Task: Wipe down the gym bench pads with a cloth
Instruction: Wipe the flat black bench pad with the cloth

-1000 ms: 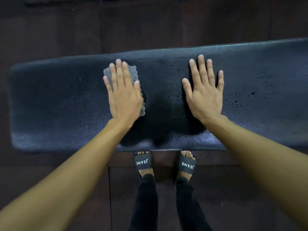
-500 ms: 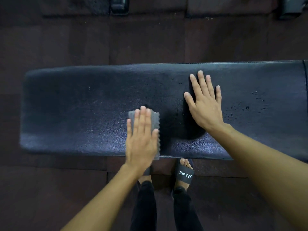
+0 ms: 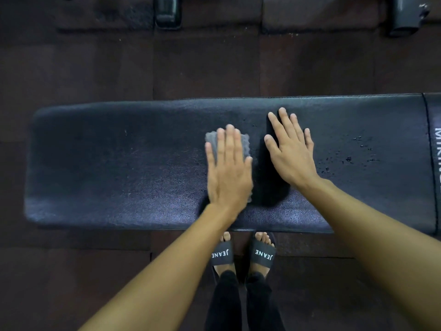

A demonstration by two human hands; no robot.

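Note:
A long black bench pad (image 3: 119, 168) runs left to right across the view. My left hand (image 3: 229, 173) lies flat with straight fingers on a folded grey cloth (image 3: 244, 145), pressing it to the middle of the pad. Only the cloth's far edge and right side show past the fingers. My right hand (image 3: 292, 154) rests flat on the pad just right of the cloth, fingers spread. Small water droplets (image 3: 358, 154) speckle the pad to the right of that hand.
A second pad section with white lettering (image 3: 435, 151) adjoins at the right edge. Dark rubber floor tiles (image 3: 95, 68) surround the bench. Black equipment feet (image 3: 167, 13) stand at the back. My feet in black slides (image 3: 263, 255) stand close to the pad's near edge.
My left hand slid the cloth from the pad's far left area toward the near edge, then back up to the middle, closer to my right hand. The right hand stayed planted.

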